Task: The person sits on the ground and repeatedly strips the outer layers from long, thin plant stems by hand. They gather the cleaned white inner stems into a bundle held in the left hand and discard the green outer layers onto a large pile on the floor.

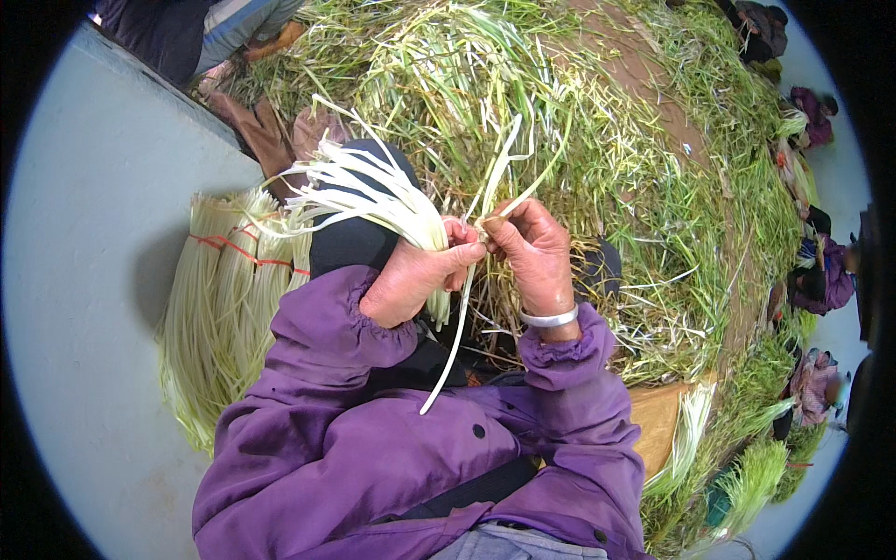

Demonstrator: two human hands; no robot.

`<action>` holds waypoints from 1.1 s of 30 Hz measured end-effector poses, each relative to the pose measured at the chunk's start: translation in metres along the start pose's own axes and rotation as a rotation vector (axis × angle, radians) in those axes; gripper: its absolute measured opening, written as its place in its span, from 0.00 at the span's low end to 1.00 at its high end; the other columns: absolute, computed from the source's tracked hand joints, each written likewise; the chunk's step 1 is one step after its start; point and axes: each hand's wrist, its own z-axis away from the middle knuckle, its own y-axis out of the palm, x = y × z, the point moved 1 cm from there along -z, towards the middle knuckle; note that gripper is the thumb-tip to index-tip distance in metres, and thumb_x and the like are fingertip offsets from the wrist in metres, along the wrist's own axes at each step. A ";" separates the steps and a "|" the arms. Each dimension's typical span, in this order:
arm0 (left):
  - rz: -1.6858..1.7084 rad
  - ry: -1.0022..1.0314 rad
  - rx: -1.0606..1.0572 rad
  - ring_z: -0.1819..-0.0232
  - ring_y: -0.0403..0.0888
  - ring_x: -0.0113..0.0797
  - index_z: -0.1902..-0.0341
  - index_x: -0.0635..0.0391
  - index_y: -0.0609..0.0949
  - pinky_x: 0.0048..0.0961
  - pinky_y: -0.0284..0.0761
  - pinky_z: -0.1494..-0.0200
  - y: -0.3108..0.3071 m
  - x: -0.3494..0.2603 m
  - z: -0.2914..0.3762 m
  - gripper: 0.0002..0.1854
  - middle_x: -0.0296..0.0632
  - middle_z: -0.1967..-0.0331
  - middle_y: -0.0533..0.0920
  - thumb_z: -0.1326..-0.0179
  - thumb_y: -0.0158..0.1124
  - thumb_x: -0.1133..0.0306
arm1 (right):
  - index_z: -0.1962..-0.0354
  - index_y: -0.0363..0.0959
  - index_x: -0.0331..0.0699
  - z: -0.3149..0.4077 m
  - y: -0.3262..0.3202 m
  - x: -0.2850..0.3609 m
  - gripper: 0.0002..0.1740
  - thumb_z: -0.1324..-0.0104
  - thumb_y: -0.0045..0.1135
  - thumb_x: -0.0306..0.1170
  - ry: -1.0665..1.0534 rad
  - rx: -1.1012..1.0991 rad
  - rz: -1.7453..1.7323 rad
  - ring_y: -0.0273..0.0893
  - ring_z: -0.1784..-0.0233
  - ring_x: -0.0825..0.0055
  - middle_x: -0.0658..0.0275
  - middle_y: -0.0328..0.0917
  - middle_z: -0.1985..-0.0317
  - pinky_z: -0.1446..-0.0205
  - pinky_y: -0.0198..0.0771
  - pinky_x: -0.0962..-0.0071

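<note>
My left hand [420, 273] is closed around a bunch of pale blanched leafy stalks [381, 199], whose whitish ends fan out to the upper left above my knee. Close beside it, thumb and fingers of my right hand [528, 245] pinch a small cluster of stalks at its brownish base [483, 227]. Green-yellow leaves [500, 168] rise from that base. One long pale stalk [451, 350] hangs below the hands over my purple jacket. The fingertips of both hands nearly meet; whether they touch is unclear.
Bundles of pale stalks [224, 301] tied with red bands stand by the pale wall at left. Loose green stalks and straw [630, 210] cover the ground ahead. More stalks [686, 434] lie at lower right. Another person's leg [238, 31] is at upper left; several people sit along the right.
</note>
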 end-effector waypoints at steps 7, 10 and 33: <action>0.280 -0.002 0.286 0.85 0.62 0.17 0.68 0.57 0.72 0.13 0.58 0.82 0.007 -0.011 0.006 0.10 0.36 0.75 0.73 0.44 0.59 0.65 | 0.65 0.67 0.35 0.036 -0.030 0.011 0.05 0.40 0.50 0.25 0.055 -0.036 -0.311 0.70 0.74 0.82 0.64 0.73 0.69 0.71 0.70 0.83; 0.321 0.048 0.334 0.85 0.62 0.15 0.69 0.55 0.70 0.13 0.58 0.83 0.007 -0.016 0.008 0.11 0.41 0.72 0.72 0.42 0.57 0.61 | 0.67 0.67 0.37 0.058 -0.096 0.027 0.04 0.41 0.52 0.26 -0.062 -0.147 -0.316 0.67 0.77 0.86 0.67 0.71 0.72 0.73 0.69 0.85; 0.325 0.148 0.211 0.78 0.68 0.21 0.53 0.55 0.68 0.17 0.66 0.75 0.004 -0.032 0.014 0.17 0.42 0.58 0.72 0.39 0.51 0.58 | 0.63 0.67 0.35 0.103 -0.020 0.019 0.08 0.41 0.50 0.25 -0.024 0.254 0.748 0.75 0.70 0.61 0.56 0.72 0.73 0.68 0.68 0.73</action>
